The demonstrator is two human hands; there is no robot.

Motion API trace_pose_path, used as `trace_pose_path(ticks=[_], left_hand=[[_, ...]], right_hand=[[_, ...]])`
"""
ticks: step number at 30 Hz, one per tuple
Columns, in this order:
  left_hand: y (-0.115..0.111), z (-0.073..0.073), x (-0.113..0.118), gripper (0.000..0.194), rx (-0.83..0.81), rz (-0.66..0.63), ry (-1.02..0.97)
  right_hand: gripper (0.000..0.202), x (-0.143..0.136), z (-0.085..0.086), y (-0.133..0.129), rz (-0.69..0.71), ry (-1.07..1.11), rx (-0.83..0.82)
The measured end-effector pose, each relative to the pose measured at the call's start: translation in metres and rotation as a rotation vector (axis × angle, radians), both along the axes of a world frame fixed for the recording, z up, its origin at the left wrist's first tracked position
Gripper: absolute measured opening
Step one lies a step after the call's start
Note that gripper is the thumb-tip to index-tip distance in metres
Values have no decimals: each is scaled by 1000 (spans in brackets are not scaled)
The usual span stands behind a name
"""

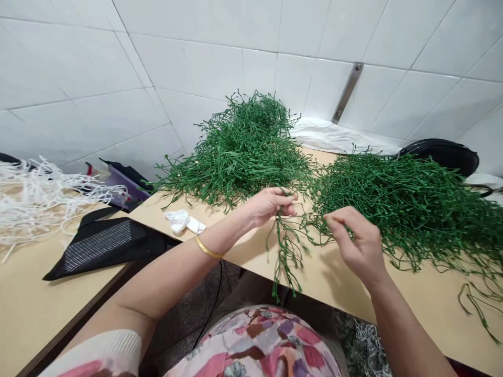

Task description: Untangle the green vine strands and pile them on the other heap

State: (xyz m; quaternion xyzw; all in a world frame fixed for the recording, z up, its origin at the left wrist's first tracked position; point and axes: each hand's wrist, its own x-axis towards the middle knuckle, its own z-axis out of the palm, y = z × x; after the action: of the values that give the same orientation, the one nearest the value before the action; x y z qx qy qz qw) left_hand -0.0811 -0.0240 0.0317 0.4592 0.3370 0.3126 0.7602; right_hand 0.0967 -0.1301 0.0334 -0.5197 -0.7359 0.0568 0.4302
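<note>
My left hand (273,203) is closed around a small bunch of thin green knotted cords (286,251), which hangs down over the table's front edge. To its right, my right hand (358,242) has its thumb and index finger pinched together. Whatever lies between those fingertips, if anything, is too small to make out. Beyond my left hand rises a tall heap of green cords (243,152). Another wide heap of green cords (393,204) spreads just beyond and right of my right hand.
White crumpled tissue (184,222) lies left of my left hand. A black mesh piece (102,243) and a pile of white cords (47,199) rest on the left table. At the back right sits a black case (442,154), near white cloth (341,135) along the tiled wall.
</note>
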Motion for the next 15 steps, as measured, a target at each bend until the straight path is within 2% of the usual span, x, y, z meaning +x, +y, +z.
trace_pose_path(ticks=[1, 3, 5, 7, 9, 12, 15], left_hand=[[0, 8, -4, 9, 50, 18, -40], [0, 28, -13, 9, 143, 55, -58], [-2, 51, -17, 11, 258, 114, -27], [-3, 72, -17, 15, 346, 233, 44], [-1, 86, -10, 18, 392, 270, 77], [11, 90, 7, 17, 390, 201, -2], [29, 73, 27, 12, 301, 117, -77]], right_hand=[[17, 6, -2, 4, -87, -1, 37], [21, 13, -11, 12, -146, -109, 48], [28, 12, -25, 19, -102, -324, 4], [34, 7, -38, 23, -53, -541, -46], [35, 5, -49, 26, -59, -696, -75], [34, 13, -57, 29, -158, -831, -72], [33, 31, -58, 35, -248, -896, -48]])
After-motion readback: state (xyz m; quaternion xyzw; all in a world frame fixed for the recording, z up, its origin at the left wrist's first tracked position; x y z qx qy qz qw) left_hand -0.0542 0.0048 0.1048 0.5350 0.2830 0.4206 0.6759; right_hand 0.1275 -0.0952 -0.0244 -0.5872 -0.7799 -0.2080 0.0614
